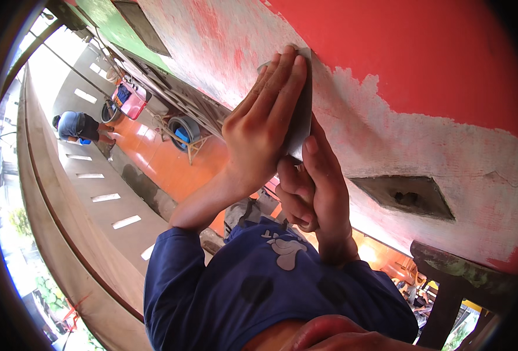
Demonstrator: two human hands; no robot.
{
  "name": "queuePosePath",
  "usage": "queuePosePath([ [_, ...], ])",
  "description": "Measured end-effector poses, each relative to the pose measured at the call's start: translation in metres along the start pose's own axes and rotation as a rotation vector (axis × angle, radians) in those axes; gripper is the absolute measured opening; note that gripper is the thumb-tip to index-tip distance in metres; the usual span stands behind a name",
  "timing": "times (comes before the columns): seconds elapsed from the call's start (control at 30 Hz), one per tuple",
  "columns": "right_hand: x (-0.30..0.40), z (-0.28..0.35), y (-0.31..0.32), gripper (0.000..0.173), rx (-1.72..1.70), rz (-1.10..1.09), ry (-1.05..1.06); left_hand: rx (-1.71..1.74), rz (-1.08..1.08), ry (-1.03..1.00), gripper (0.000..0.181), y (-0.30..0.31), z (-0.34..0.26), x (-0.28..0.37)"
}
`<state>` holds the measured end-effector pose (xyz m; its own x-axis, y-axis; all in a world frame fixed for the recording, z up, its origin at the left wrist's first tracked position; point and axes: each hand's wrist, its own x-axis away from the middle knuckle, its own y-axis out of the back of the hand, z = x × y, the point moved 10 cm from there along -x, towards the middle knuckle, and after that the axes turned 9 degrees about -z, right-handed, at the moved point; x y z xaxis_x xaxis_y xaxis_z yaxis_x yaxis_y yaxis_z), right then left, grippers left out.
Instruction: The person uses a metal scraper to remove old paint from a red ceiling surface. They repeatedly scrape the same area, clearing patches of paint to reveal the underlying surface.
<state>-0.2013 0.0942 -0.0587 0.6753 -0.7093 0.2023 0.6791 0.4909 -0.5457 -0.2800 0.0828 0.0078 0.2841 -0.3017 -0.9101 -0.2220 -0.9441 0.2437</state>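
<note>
My left hand lies with its fingers straight and side by side over the flat metal blade of a wide scraper. The blade's far edge meets a wall where patchy white and pinkish plaster borders solid red paint. Below the blade, my right hand is closed around the scraper's handle end, its thumb lying on the metal and its index finger stretched behind the blade. Most of the handle is hidden by the fingers.
A bare cement recess with a dark hole sits in the wall to the right. A grey tub with something blue inside stands on orange tiles. Another person bends by a slotted parapet. Dark framing stands lower right.
</note>
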Motion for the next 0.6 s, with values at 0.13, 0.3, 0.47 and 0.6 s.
queuePosePath([
  [0.13, -0.01, 0.003, -0.012, 0.059, -0.01, 0.035, -0.02, -0.027, -0.049, 0.004, 0.042, 0.003, 0.011, -0.011],
  [0.3, -0.041, 0.015, -0.045, 0.057, -0.061, 0.173, 0.027, -0.07, -0.168, -0.053, 0.04, 0.017, 0.038, -0.042],
  [0.47, -0.062, 0.021, -0.074, 0.053, -0.093, 0.231, 0.054, 0.037, -0.157, 0.008, 0.042, 0.027, 0.06, -0.062],
  [0.6, -0.051, 0.016, -0.064, 0.055, -0.097, 0.211, 0.028, 0.054, -0.193, -0.075, 0.041, 0.031, 0.039, -0.057],
])
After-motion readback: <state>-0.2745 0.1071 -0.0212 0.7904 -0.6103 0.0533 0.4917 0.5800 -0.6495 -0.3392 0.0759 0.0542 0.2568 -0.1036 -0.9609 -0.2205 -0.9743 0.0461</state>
